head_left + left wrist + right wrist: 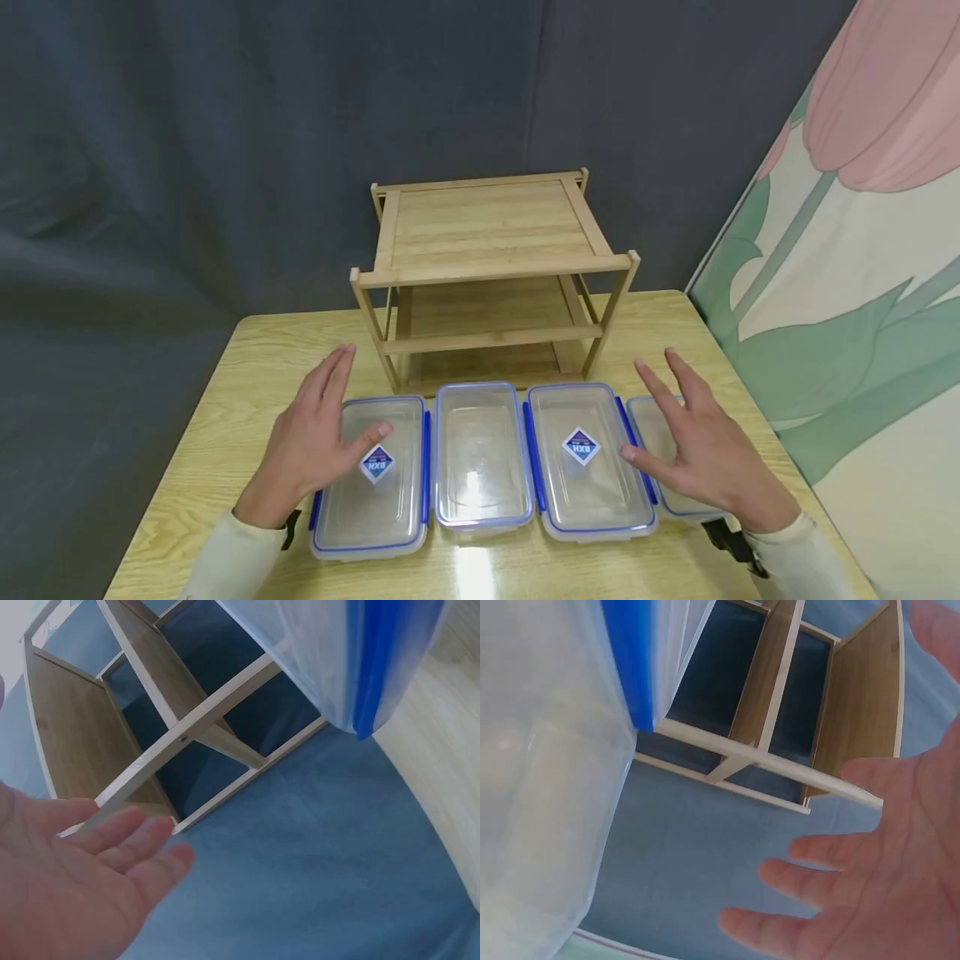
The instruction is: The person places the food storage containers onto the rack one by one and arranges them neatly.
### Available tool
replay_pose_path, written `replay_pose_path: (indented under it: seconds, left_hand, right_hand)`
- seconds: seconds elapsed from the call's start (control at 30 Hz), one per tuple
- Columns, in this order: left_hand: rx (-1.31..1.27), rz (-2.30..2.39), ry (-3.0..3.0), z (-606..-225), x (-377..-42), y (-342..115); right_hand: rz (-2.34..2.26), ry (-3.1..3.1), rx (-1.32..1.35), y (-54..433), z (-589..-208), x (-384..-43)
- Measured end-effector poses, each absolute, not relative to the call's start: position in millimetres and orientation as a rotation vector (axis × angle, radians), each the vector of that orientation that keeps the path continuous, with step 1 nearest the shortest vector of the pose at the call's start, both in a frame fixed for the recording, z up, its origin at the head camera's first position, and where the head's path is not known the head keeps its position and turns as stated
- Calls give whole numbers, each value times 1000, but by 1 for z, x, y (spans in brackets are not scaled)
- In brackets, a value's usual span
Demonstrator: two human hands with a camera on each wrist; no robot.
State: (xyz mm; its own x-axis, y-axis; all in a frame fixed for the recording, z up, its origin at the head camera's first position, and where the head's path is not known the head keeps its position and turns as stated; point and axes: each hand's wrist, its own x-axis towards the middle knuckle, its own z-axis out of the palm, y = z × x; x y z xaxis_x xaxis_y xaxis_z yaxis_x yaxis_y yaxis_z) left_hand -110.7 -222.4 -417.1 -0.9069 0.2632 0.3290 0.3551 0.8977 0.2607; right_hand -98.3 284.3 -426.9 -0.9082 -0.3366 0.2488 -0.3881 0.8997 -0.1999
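Four-sided clear plastic containers with blue-edged lids stand in a row along the table. My left hand (311, 433) hovers over the leftmost container (375, 517), fingers spread and holding nothing. Above the far-right container (660, 437), partly hidden, my right hand (708, 454) is also spread and grips nothing; its thumb reaches over the edge of the labelled container (592, 500) beside it. Between the labelled ones sits a container with a plain lid (480, 442). In the wrist views, the left palm (75, 892) and right palm (885, 862) both face inward, with a container near each.
Behind the row stands a three-tier wooden rack (495, 221) on the wooden table (262, 367). A dark curtain (300, 125) hangs at the back and left. A floral-patterned cloth (862, 350) borders the right side.
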Motion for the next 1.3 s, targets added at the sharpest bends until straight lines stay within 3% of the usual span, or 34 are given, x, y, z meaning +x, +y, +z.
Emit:
replay_pose_path:
  seconds: [1.3]
  left_hand:
    - [-421, -1504, -2448, -424, -193, -230]
  right_hand:
    - [690, -2889, 388, 338, -475, -100]
